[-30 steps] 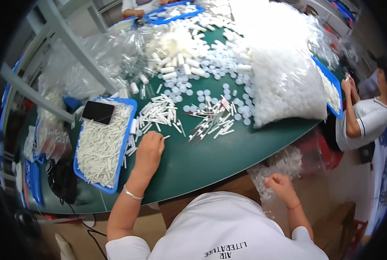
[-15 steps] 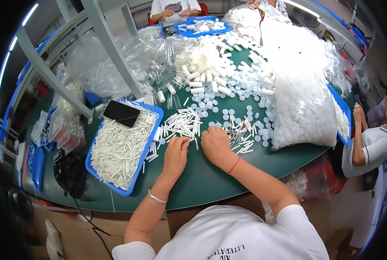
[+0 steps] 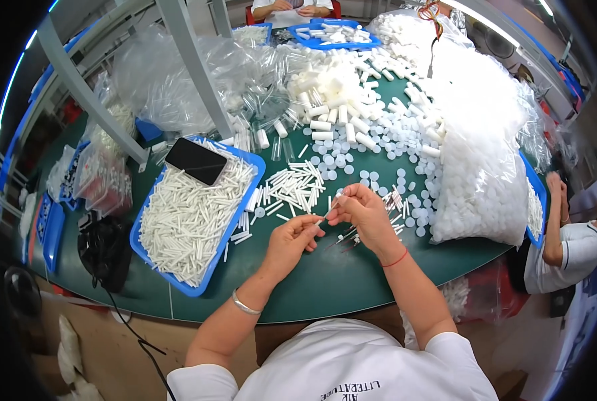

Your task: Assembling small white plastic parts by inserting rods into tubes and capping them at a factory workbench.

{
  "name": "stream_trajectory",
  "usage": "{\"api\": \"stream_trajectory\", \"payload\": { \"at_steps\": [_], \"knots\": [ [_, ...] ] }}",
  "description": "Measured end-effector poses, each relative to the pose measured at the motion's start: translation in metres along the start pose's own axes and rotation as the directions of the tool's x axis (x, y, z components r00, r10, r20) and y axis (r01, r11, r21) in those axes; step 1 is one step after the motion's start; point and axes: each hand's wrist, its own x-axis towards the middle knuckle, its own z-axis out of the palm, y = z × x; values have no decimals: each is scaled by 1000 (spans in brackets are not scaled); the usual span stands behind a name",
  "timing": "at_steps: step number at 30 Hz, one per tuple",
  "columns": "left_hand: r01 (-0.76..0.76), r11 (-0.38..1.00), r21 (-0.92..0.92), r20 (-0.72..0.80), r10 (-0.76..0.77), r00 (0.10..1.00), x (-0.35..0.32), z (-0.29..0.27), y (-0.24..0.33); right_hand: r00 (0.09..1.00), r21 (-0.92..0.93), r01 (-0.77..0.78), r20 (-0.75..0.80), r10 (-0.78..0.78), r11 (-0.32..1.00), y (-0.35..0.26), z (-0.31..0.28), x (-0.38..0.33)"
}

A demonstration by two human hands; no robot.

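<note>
Stick (image 3: pixel 323 220) sat between my left hand (image 3: pixel 288 244) and my right hand (image 3: pixel 365 215), pinched in the fingertips of both, above the table (image 3: pixel 332 284). Just beyond my grip, leftward, lay a loose pile (image 3: pixel 294 188); farther left was a blue tray (image 3: pixel 193 291), and rightward a bulging bag (image 3: pixel 479 184).

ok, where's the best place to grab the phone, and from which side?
I'd grip the phone by its two long edges, around mid-length, coming from above on the person's side. It lies roughly flat, dark face up, on the white sticks at the far end of the blue tray; its narrower width should suit fingers better than its length.
</note>
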Motion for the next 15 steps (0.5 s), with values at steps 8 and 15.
{"api": "stream_trajectory", "payload": {
  "at_steps": [8,15],
  "knots": [
    [54,996,-71,-7,-55,998,-2,3,6,997,66,62,43,-65,996,6,3,-3],
    [67,994,-87,-46,-71,996,-2,3,7,994,-166,77,85,-64,983,13,7,-7]
  ]
}}
